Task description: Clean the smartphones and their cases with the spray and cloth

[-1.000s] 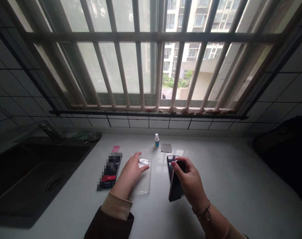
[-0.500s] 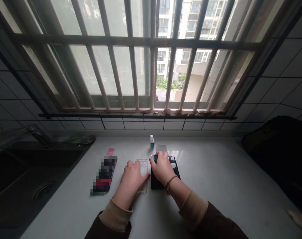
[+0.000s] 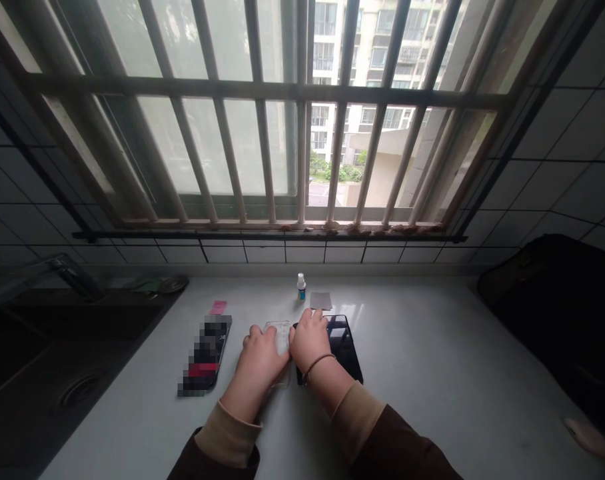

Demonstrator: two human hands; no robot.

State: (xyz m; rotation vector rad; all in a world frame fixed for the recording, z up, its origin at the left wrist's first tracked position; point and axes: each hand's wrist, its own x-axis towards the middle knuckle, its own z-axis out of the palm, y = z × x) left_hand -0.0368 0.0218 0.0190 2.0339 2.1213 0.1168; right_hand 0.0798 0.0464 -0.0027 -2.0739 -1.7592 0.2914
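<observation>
My left hand (image 3: 258, 357) lies flat on a clear phone case (image 3: 281, 333) on the white counter (image 3: 422, 360), fingers stretched over it. Beside it my right hand (image 3: 308, 340) rests on the left part of a dark phone (image 3: 342, 343) that lies flat next to the case, fingers curved down onto it. The two hands almost touch. A second phone with a lit screen (image 3: 205, 363) lies to the left of my left hand.
A small white dropper bottle (image 3: 301, 287), a grey cloth (image 3: 321, 301) and a pink slip (image 3: 218, 307) lie near the tiled wall. A dark sink (image 3: 47, 347) with a tap is at the left. A black object (image 3: 562, 300) fills the right side.
My right hand has laid the dark phone down flat beside the clear case and now rests on it. My left hand stayed on the case. The view tilted slightly.
</observation>
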